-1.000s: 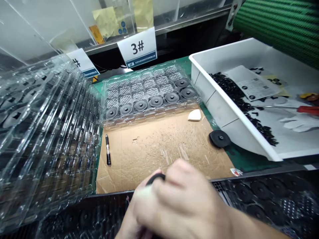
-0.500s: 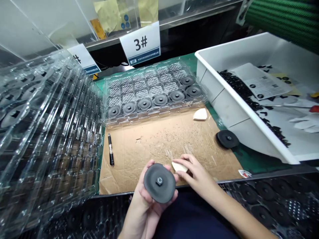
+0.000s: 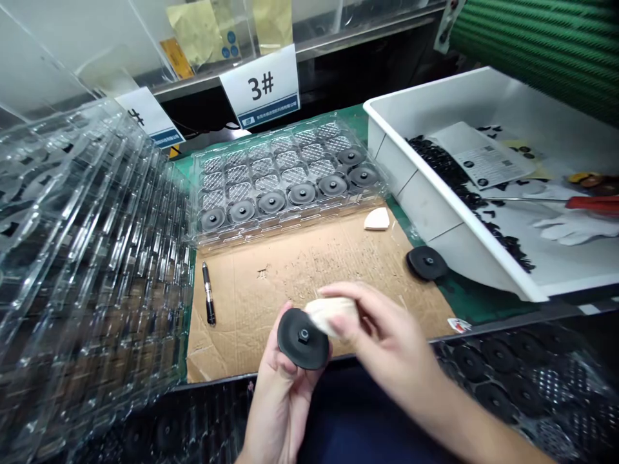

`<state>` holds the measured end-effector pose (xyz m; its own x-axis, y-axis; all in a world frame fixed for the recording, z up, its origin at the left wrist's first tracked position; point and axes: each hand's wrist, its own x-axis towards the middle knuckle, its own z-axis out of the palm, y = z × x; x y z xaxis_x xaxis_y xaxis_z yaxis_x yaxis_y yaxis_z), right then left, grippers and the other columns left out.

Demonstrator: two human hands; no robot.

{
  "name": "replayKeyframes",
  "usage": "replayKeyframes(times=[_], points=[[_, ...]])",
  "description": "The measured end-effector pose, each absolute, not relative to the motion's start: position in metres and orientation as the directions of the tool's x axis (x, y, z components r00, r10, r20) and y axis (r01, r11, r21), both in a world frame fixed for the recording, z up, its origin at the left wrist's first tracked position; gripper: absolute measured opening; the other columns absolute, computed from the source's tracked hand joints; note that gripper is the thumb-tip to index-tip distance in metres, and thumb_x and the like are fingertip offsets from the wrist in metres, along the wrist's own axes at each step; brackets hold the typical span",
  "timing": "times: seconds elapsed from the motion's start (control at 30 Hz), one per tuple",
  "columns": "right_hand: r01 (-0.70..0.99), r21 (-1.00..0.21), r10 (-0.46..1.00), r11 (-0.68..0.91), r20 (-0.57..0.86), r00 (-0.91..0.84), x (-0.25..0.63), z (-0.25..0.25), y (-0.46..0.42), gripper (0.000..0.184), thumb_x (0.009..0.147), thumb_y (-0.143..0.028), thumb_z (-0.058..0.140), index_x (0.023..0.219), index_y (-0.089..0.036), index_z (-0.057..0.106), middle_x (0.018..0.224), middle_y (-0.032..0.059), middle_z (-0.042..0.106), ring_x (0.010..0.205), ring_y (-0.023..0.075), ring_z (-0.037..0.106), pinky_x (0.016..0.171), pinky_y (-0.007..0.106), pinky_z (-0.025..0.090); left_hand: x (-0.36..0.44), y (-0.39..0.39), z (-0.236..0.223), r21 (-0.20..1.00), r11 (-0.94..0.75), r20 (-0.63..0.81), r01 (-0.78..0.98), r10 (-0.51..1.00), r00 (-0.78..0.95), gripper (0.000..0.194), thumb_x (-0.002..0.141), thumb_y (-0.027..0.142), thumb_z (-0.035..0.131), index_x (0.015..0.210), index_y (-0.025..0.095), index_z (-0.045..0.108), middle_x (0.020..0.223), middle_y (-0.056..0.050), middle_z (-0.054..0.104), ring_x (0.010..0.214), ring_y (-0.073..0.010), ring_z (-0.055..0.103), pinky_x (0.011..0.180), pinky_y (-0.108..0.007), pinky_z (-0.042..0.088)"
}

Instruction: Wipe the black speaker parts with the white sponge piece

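Observation:
My left hand [image 3: 283, 403] is shut on a black round rubber disc [image 3: 302, 338] with a metal nut at its centre. My right hand [image 3: 384, 325] is shut on a cream wedge-shaped sponge [image 3: 331, 314], which presses against the disc's upper right edge. Both hands are above the near edge of a cardboard sheet [image 3: 309, 274]. On the sheet's far right, another black disc [image 3: 426, 263] lies on the green mat. A second cream sponge [image 3: 376, 219] sits near the far edge of the cardboard.
A clear blister tray [image 3: 290, 177] holding a row of black discs lies beyond the cardboard. Stacked clear trays [image 3: 91, 258] rise on the left. A black pen [image 3: 209, 293] lies on the cardboard. A white bin [image 3: 435, 200] holds black parts, papers, a glove and a red-handled tool.
My right hand has moved up and left, bringing its sponge onto the disc's edge. The disc has shifted slightly up and left with my left hand, and now tilts a little more.

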<state>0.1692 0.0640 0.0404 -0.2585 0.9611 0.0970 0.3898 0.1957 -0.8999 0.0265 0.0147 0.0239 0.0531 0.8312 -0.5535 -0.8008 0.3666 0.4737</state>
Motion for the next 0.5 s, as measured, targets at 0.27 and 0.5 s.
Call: replayKeyframes(times=[0.27, 0.5], points=[[0.312, -0.89, 0.817, 0.332, 0.106, -0.567, 0.148, 0.073, 0.069, 0.018, 0.086, -0.01, 0.046, 0.09, -0.017, 0.063, 0.081, 0.0017, 0.063, 0.074, 0.0127, 0.058, 0.068, 0.024, 0.046, 0.028, 0.006, 0.023, 0.54, 0.421, -0.596, -0.729, 0.803, 0.022, 0.043, 0.068, 0.028, 0.073, 0.109, 0.028, 0.063, 0.106, -0.004, 0.069, 0.107, -0.0234, 0.058, 0.095, -0.033, 0.045], [0.251, -0.93, 0.796, 0.27, 0.068, -0.601, 0.173, 0.077, 0.056, 0.016, 0.085, -0.009, 0.048, 0.088, -0.018, 0.061, 0.078, -0.0003, 0.063, 0.07, 0.0094, 0.058, 0.063, 0.019, 0.045, 0.021, 0.009, 0.029, 0.484, 0.452, -0.572, -0.749, 0.811, 0.12, 0.049, 0.058, 0.034, 0.078, 0.105, 0.029, 0.066, 0.111, -0.002, 0.068, 0.104, -0.0197, 0.06, 0.091, -0.024, 0.046]])
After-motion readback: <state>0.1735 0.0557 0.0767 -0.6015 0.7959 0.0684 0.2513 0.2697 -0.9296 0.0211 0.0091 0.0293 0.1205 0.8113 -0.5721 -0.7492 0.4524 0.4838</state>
